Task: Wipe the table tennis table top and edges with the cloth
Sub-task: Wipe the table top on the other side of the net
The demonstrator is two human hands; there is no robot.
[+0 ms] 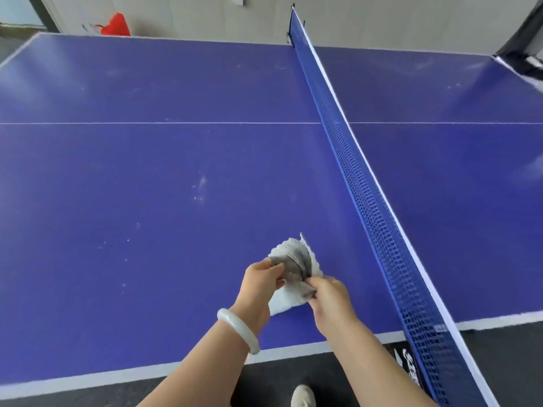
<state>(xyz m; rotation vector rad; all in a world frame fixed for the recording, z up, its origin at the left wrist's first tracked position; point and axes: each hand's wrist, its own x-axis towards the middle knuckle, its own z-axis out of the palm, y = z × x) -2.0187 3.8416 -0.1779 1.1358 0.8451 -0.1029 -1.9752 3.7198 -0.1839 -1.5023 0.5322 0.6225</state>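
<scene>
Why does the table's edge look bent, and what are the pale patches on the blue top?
Head view: the wide-angle lens bows the edges of the table and the net; the pale patches at far left and right are soft glare; the cloth, left hand and right hand look slightly blurred.

Two bare forearms (205, 362), seen from the wearer's own head. A smooth, thick, milky-white bangle (238, 330) circles the left wrist, at 7 o'clock from the left hand (258, 284). At 6 o'clock, on the bottom edge, the rounded toe of one off-white shoe (303, 395) shows.
</scene>
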